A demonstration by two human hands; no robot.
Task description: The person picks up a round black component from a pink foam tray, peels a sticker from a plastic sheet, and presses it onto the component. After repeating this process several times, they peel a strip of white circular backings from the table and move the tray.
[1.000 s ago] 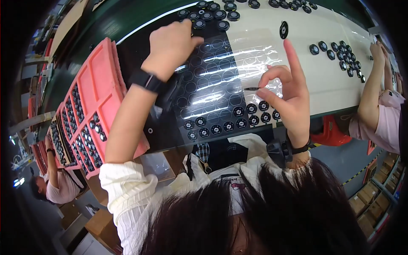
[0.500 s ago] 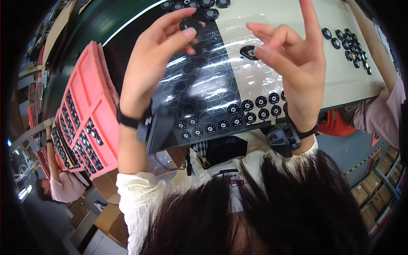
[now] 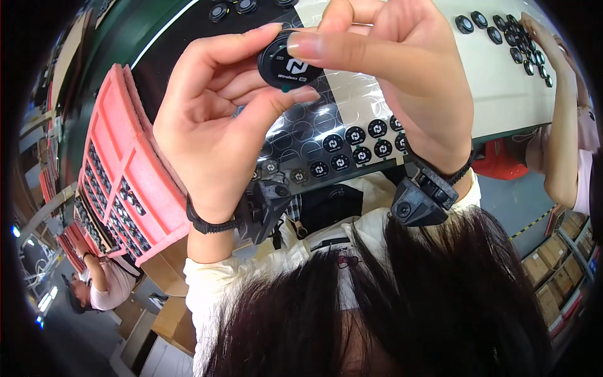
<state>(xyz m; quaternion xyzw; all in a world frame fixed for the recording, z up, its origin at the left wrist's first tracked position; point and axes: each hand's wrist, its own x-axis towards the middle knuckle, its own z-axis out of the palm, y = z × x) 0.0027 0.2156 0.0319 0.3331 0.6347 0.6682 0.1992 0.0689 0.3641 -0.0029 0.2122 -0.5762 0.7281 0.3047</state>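
A round black part (image 3: 269, 61) is gripped at its edge between the thumb and fingers of my left hand (image 3: 204, 119). On its face lies a round black sticker (image 3: 295, 70) with a white mark and a small green tab at the lower edge. My right hand (image 3: 414, 75) has its thumb on the sticker's upper right, with the fingers curled at the far side. Below both hands is a clear sheet (image 3: 303, 125) with circular outlines. Several similar round stickers (image 3: 361, 155) remain in rows along its near edge.
Pink foam trays (image 3: 116, 119) holding round parts stand at the left. Several black round parts (image 3: 516, 41) lie on the table at the right, by a co-worker's hand (image 3: 545, 41). More round parts (image 3: 246, 6) sit at the far edge. Another person (image 3: 110, 276) is at the left.
My hands have come together. The sticker, earlier held apart in my right hand, is now against the round part in my left. The co-worker's hand at the right has reached the loose parts.
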